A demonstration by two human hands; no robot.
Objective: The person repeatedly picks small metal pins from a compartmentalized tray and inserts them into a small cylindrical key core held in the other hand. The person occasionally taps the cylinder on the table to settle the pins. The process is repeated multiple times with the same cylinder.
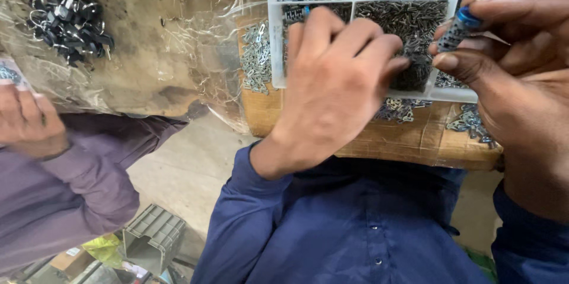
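Black clips [70, 14] heaped beside clear plastic sheet [195, 41].

Left hand [332, 76] reaches forward, fingers curled down; right hand [515, 70] pinches in a tight grip.

divider walls [354, 0] crowding fingers [379, 53]; bare board [148, 76] leftward

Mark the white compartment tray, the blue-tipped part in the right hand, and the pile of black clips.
White compartment tray [274, 35]: head view, left outer wall.
Blue-tipped part [468, 17]: head view, blue cap at its end.
Pile of black clips [68, 17]: head view, middle of the heap.
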